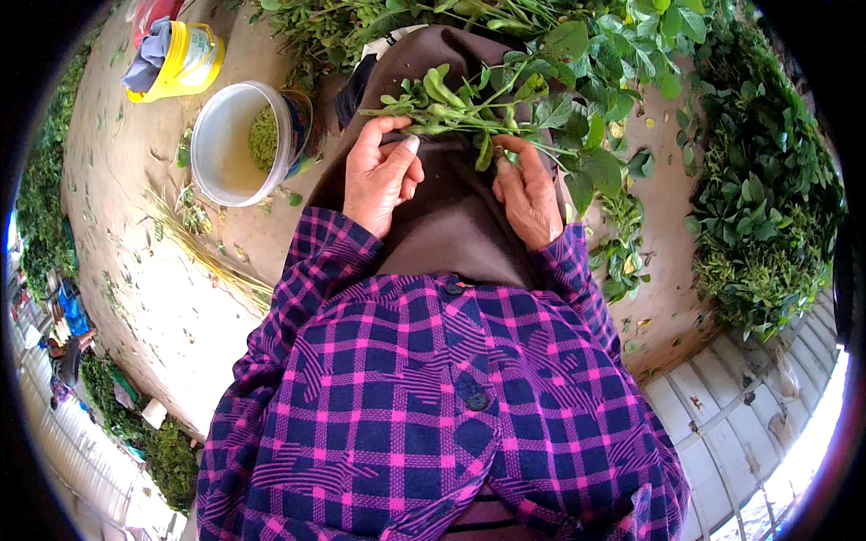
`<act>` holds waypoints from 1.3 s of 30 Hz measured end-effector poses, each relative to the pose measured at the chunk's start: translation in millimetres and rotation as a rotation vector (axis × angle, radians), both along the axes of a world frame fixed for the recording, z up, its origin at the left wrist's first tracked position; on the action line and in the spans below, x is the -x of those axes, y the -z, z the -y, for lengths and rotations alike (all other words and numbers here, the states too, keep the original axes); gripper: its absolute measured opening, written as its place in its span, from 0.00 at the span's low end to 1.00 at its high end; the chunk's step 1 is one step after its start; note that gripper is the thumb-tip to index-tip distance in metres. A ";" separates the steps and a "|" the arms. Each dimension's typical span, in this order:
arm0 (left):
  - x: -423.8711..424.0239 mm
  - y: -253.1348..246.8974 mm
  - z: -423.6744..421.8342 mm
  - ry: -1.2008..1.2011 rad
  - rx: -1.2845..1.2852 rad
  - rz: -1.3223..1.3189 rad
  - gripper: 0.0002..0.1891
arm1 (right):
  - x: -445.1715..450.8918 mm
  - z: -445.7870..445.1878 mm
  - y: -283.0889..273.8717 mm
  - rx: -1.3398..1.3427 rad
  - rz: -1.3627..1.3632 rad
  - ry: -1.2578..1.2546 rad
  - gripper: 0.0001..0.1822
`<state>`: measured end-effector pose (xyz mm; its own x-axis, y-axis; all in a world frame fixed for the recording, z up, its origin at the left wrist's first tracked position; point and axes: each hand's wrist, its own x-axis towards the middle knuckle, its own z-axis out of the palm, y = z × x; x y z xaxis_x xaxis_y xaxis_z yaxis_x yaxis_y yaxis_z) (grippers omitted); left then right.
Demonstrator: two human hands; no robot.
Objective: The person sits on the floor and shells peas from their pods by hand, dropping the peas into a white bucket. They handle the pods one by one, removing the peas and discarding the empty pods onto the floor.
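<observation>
A green soybean plant (467, 111) with plump pods lies across the brown-covered lap (446, 203), its leafy end to the right. At the stem's left end, my left hand (382, 172) pinches the plant between thumb and index finger. My right hand (528, 193) is closed at the stem further right, beside a hanging pod (484, 152). Something dark sits on the right thumb. The exact grip of the right fingers is partly hidden by stems and leaves.
Left of the lap, a tilted white bucket (233, 88) holds green pods. Beyond it stands a yellow bucket (177, 67) with grey cloth. Pulled stalks (210, 257) lie on the littered floor. Plants are heaped ahead (338, 30) and along the right (758, 203). A person (71, 358) appears far left.
</observation>
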<state>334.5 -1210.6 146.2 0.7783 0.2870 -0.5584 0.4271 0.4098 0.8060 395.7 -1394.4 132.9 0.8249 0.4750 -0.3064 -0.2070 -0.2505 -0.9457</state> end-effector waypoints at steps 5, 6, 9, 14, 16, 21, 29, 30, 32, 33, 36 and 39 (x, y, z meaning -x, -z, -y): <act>0.2 8.4 2.4 0.066 -0.178 0.014 0.10 | -4.5 -14.4 -26.7 -0.036 0.072 -0.185 0.12; -0.5 7.6 2.9 0.078 -0.204 0.017 0.10 | -4.3 -21.3 -21.8 0.015 0.136 -0.231 0.13; 1.5 12.1 5.8 0.108 -0.261 0.129 0.09 | -0.3 -33.5 6.0 0.115 0.095 -0.225 0.14; 4.2 12.0 3.6 0.251 -0.227 0.130 0.09 | -0.1 -34.9 0.7 -0.148 -0.218 -0.146 0.15; 1.7 5.7 1.7 0.367 -0.201 0.085 0.10 | -0.2 -34.8 -1.5 -0.171 -0.242 -0.134 0.15; 4.4 4.8 1.8 0.383 -0.116 0.059 0.10 | 0.8 -30.3 -6.2 -0.193 -0.237 -0.112 0.14; 4.7 20.8 11.5 0.324 -0.342 0.191 0.06 | 0.6 -30.3 -17.2 -0.111 -0.201 -0.123 0.13; 4.8 21.5 11.8 0.341 -0.409 0.207 0.06 | 0.8 -30.6 -17.6 -0.101 -0.194 -0.123 0.13; 5.0 25.0 12.3 0.348 -0.481 0.223 0.06 | 1.1 -31.3 -17.9 -0.083 -0.169 -0.124 0.12; 5.4 26.1 12.4 0.351 -0.516 0.231 0.06 | 1.2 -31.9 -17.6 -0.074 -0.150 -0.127 0.12; 5.1 24.1 11.6 0.392 -0.590 0.200 0.06 | 1.1 -31.4 -13.0 -0.085 -0.135 -0.130 0.11; 4.8 26.0 12.9 0.364 -0.634 0.200 0.07 | 0.7 -30.2 -2.3 -0.072 -0.079 -0.133 0.11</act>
